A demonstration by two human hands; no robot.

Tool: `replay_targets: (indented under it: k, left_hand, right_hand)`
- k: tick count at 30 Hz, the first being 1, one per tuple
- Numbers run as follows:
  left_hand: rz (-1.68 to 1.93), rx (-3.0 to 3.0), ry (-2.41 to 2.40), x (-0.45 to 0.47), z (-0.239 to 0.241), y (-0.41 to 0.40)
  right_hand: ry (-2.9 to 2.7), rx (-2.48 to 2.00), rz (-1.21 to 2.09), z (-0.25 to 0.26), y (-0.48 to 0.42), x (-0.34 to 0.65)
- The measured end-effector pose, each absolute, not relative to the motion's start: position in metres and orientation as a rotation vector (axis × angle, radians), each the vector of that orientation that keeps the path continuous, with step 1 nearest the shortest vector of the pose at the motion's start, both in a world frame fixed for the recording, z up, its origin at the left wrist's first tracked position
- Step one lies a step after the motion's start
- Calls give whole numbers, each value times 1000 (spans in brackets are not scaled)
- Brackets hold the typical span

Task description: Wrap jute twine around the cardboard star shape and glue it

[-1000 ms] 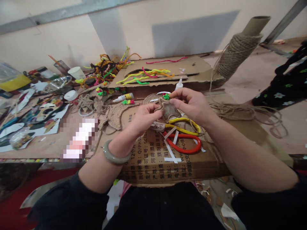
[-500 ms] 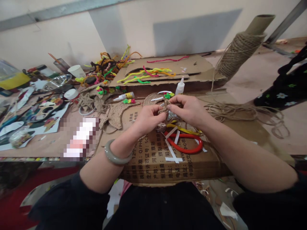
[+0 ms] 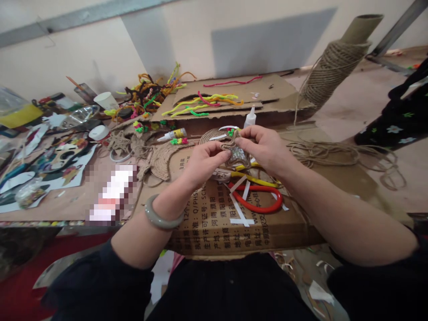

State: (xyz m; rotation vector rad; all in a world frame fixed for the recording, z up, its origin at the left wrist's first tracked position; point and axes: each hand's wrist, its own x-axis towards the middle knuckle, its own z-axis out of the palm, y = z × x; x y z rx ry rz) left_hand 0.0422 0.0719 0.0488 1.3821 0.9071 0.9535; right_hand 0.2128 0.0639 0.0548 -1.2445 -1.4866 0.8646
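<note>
Both hands meet over a flat cardboard box [image 3: 214,223] in front of me. My left hand [image 3: 203,162] and my right hand [image 3: 264,149] pinch a small star-shaped piece wrapped in jute twine [image 3: 236,151] between their fingertips, held just above the box. Under it lie scissors with red and yellow handles [image 3: 257,196] and strips of white paper [image 3: 239,209]. A grey bangle [image 3: 160,216] is on my left wrist.
A big spool of jute twine [image 3: 331,73] leans at the back right, with loose twine [image 3: 334,154] coiled beside my right hand. Two glue bottles [image 3: 174,134] lie behind my hands. Coloured pipe cleaners [image 3: 200,104] and paper cut-outs [image 3: 50,160] fill the left. Another person's dark flowered sleeve [image 3: 397,125] is at right.
My hands turned the twine-wrapped star and drew closer together on it, then lifted it slightly. Everything else stayed put.
</note>
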Motion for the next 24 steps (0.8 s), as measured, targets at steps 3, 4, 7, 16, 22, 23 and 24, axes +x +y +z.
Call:
replay_targets:
  k: [3,4,7,16,22,23,24]
  left_hand:
    - [955,1395,948,42,48,71]
    - [952,1387,947,43,49,70]
    - [950,1360,924,43,49,70]
    - [993,1390,1001,43,49,73]
    - [990,1338,990,43,50,73]
    - [991,1343,992,43,50,73]
    - [992,1352,999,42,50,73]
  right_hand:
    - [-1544,-1277,841,56,64,215]
    - [-1556,-1289,831,57,64,215]
    - [-1586,-1321,802,58,64,215]
    - [-1620,-1192,927,54,63,211]
    - [-1641,-1187,980,59,63,220]
    - [-1649,-1184,979,59,63,221]
    - [-1655,-1173,983,59,64,221]
